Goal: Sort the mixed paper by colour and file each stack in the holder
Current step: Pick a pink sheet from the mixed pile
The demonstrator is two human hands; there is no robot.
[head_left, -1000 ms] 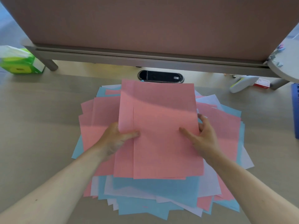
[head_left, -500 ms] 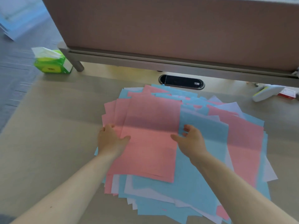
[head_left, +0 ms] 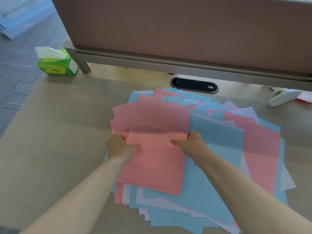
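**Step in hand: colour sorting, pink group.** A pink stack (head_left: 157, 149) is being gripped at its two side edges. The left hand (head_left: 120, 146) is being clamped on the left edge, with the thumb lying on top of the sheets and the fingers curled at the edge. The right hand (head_left: 191, 144) is being clamped on the right edge in the same manner.

The pink stack is lying on the left part of the mixed pile (head_left: 219, 135), which is spread over the desk (head_left: 59, 132). Its sheets are not being held square, and several left edges are fanning out. Blue, white and further pink sheets are lying beneath it and to its right.

Sorting is being judged as at an early stage. No separate colour stack is being shown on the desk, and the holder is not in view.

**Next move, as judged.** Squaring of the pink stack and its removal to bare desk, apart from the mixed pile, are being called for. An even pinch is being advised, since loose sheets are likely to slide or to drag others along.
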